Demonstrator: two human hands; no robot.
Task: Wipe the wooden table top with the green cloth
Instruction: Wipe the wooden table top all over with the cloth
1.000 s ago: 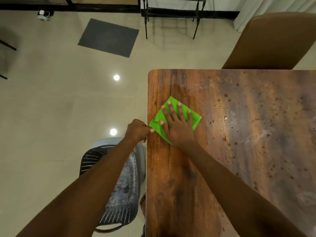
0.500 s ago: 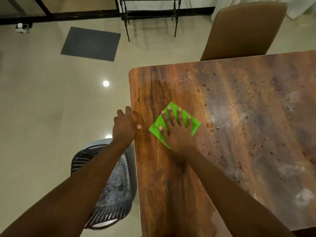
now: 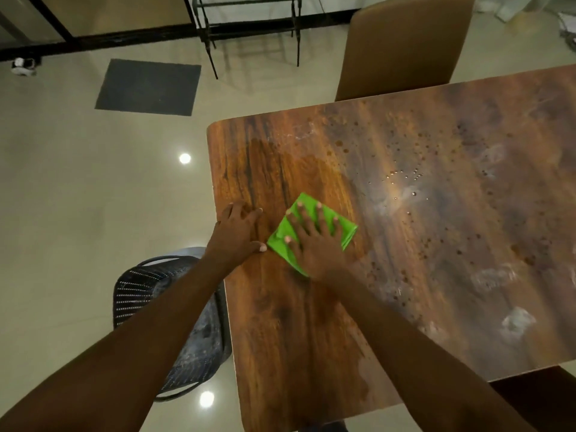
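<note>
The right hand lies flat, fingers spread, pressing the folded green cloth onto the wooden table top; nothing is gripped. Just to its left, the left hand rests open on the table's edge, holding nothing. Beyond the right hand's fingertips droplets and pale smears dot the wood. A tan chair stands past them. Below the left forearm, a dark perforated chair is partly hidden. No writing is legible.
</note>
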